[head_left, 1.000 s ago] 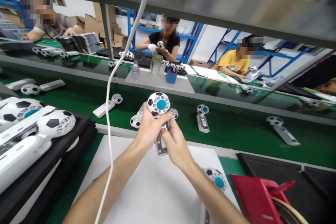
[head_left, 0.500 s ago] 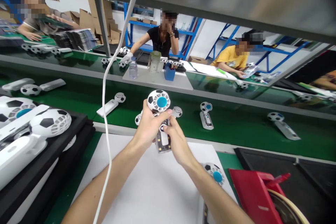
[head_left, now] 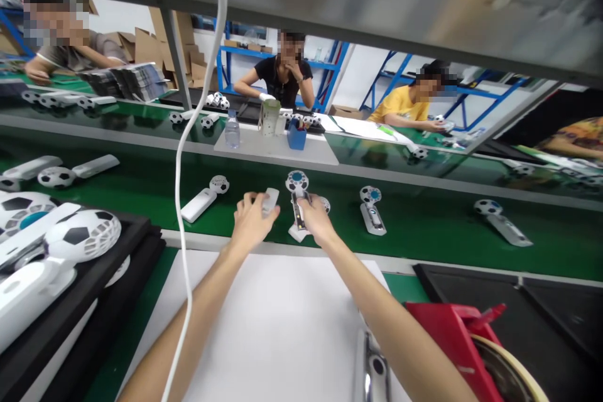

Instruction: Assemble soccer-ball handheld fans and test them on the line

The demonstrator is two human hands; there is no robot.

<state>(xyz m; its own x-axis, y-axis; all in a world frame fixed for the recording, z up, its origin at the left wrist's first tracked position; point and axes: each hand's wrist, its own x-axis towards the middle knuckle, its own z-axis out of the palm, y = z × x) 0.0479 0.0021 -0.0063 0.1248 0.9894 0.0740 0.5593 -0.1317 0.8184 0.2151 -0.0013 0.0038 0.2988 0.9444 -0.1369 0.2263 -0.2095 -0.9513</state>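
My right hand (head_left: 315, 217) is closed on the dark, open-cased handle of a handheld fan (head_left: 296, 182), above the green conveyor belt. Its head is patterned like a football with a blue centre and points away from me. Just behind that hand lies another white fan (head_left: 298, 232), partly covered. To the left, my left hand (head_left: 252, 220) has its fingers curled around a white handle piece (head_left: 270, 201); the rest of that piece is hidden by the hand. A further open-cased fan (head_left: 377, 364) lies beside my right forearm on the white sheet (head_left: 264, 326).
More football fans lie along the belt (head_left: 433, 232). Black trays with large fans (head_left: 82, 226) stand at left. A red holder (head_left: 443, 339) and black tray (head_left: 556, 320) are at right. A white cable (head_left: 181, 201) hangs in front. Several people sit across the belt.
My hands have moved apart and forward over the belt. The fan that both hands held is now in my right hand alone, and my left hand has gone to a white handle piece.
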